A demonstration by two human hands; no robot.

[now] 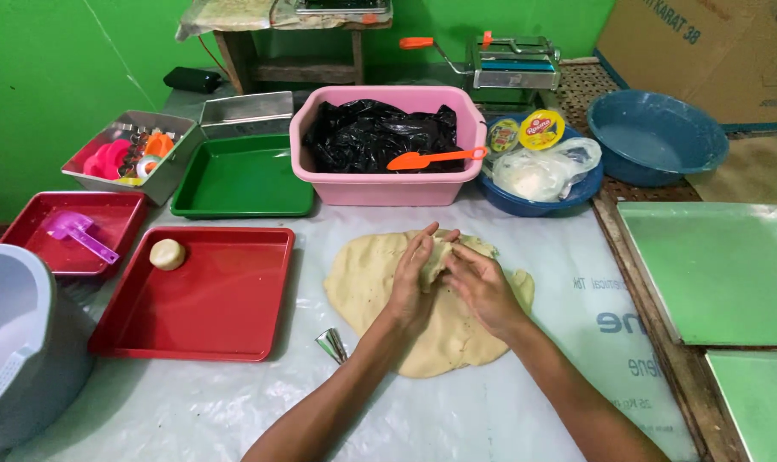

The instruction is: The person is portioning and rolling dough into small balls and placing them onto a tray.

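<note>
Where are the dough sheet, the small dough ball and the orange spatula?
dough sheet (363, 287), head view, bare left part.
small dough ball (167, 253), head view, its middle.
orange spatula (410, 160), head view, blade.

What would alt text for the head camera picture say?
Two bare hands, left hand and right hand, press together on a flat sheet of pale dough on a white plastic sheet. A red tray holding a dough ball lies beside it.

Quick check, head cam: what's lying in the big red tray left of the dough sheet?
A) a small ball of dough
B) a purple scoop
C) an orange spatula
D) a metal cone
A: a small ball of dough sits alone in the far left corner of the big red tray; the purple scoop lies in the smaller red tray beside it.
</note>
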